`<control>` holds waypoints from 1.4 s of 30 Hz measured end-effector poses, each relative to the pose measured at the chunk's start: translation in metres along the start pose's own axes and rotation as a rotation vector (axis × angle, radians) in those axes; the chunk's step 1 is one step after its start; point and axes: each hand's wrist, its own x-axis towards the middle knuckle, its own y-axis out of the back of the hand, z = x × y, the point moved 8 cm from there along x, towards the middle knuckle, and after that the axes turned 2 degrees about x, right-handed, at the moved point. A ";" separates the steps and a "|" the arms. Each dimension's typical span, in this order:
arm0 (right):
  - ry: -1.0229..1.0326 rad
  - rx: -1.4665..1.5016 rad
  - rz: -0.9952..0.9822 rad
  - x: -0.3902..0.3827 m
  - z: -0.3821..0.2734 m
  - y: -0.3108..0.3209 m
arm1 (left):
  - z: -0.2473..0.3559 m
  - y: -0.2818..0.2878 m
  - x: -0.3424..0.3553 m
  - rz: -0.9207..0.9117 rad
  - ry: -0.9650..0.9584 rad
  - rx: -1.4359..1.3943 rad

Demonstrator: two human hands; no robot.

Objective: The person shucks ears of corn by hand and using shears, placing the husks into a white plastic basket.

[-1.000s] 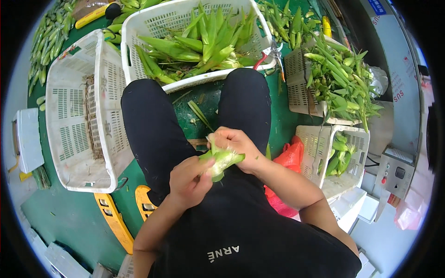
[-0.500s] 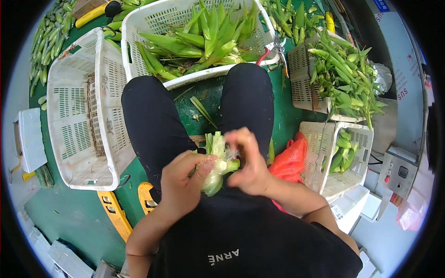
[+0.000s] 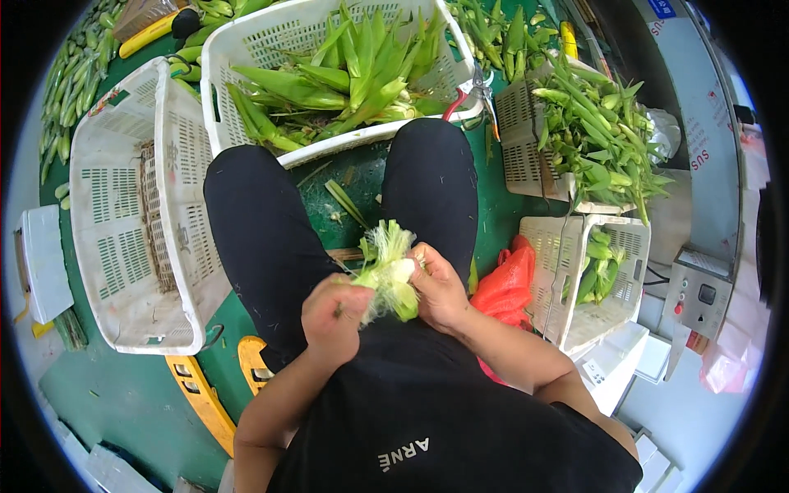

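Over my lap I hold a partly peeled ear of corn [image 3: 398, 274], with pale green husk and fine loose silk strands. My right hand [image 3: 441, 289] is closed round its right side. My left hand [image 3: 335, 319] has its fingers closed at the left edge of the ear, by the husk and silk; the fingers hide exactly what they pinch. Beyond my knees stands a white crate [image 3: 297, 149] with long green corn ears and husks [image 3: 357, 78] in it. Red-handled pruning shears [image 3: 470, 90] rest at that crate's right edge.
Left of my legs is a white crate [image 3: 182, 238], above yellow pallet-jack forks [image 3: 200, 396]. To the right are a crate heaped with green corn [image 3: 600, 131], a smaller crate [image 3: 567, 329] with more ears, and a red plastic bag [image 3: 503, 287]. Husk scraps [image 3: 345, 203] lie between my legs.
The ear has turned in my hands. My right hand has come in from beside it and closed on it; my left hand has shifted to its left edge. More silk hangs loose, and the whole view has shifted slightly.
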 end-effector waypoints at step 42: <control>-0.273 -2.043 -0.627 0.073 -0.051 -0.070 | -0.043 0.000 0.017 -0.268 0.264 0.851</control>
